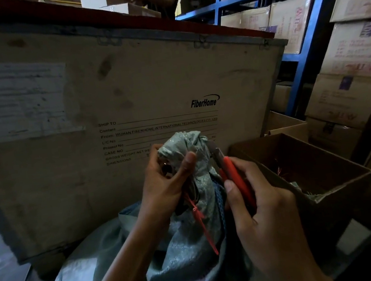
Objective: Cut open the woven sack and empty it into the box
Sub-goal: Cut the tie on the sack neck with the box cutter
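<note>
Sack (pixel 187 244) in front of crate (pixel 128 96), open box (pixel 298 169) right of sack — shelving (pixel 304 11) behind box

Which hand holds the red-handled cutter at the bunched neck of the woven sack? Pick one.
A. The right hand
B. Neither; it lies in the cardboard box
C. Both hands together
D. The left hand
A. The right hand wraps the red-handled cutter, its blade at the bunched neck of the woven sack, while the left hand grips that neck.
</note>
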### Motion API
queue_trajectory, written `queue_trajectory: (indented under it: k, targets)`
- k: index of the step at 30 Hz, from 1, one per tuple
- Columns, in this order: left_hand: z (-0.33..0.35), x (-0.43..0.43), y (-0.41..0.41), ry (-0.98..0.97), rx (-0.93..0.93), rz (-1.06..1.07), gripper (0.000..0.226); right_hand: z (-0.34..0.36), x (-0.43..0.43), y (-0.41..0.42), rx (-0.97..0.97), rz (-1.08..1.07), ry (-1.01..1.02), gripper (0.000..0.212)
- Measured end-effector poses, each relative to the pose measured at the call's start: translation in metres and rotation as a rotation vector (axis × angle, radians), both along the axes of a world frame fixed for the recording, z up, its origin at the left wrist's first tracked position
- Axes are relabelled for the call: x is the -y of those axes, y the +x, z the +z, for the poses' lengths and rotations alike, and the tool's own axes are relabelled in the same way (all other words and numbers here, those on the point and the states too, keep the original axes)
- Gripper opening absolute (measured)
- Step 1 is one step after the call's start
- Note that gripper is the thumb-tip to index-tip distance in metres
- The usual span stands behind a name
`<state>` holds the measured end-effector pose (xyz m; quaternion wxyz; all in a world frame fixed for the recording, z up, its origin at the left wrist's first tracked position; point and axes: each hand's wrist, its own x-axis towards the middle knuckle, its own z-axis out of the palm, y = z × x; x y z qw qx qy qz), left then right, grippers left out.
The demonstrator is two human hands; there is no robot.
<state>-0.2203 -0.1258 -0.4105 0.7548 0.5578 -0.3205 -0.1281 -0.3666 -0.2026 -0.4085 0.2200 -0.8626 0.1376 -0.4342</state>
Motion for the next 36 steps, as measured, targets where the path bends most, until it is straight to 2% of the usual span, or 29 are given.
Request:
queue_trajectory:
  k: [9,18,21,23,26,29,32,34,36]
  targets:
    - [-0.002,-0.005,0.007,-0.022,0.147,0.035,0.056,-0.001,-0.003,0.001,-0.032,-0.027,-0.022,0.040]
    - [-0.006,-0.005,0.013,-0.037,0.184,0.099,0.046,-0.004,-0.009,0.008,-0.053,-0.095,-0.036,0.045]
    - [-0.005,-0.006,0.015,-0.046,0.078,0.131,0.042,-0.008,-0.011,0.010,-0.128,-0.075,-0.037,0.050]
    - [-0.003,-0.008,0.021,-0.077,-0.068,0.149,0.042,-0.010,-0.012,0.010,-0.232,-0.050,-0.073,0.051]
    - [-0.001,-0.013,0.031,-0.098,-0.203,0.185,0.055,-0.011,-0.014,0.008,-0.339,-0.055,-0.079,0.053]
    - [0.004,-0.015,0.033,-0.096,-0.303,0.170,0.061,-0.017,-0.009,0.010,-0.227,-0.036,-0.063,0.040]
    - [0.006,-0.014,0.034,-0.078,-0.370,0.125,0.059,-0.015,-0.004,0.009,-0.036,-0.043,0.084,0.025]
    - [0.006,-0.010,0.030,-0.078,-0.394,0.070,0.075,-0.008,-0.003,0.007,0.060,-0.030,0.222,0.028]
    - [0.007,-0.004,0.020,-0.043,-0.369,-0.026,0.078,-0.002,-0.002,0.006,0.116,-0.015,0.352,0.030]
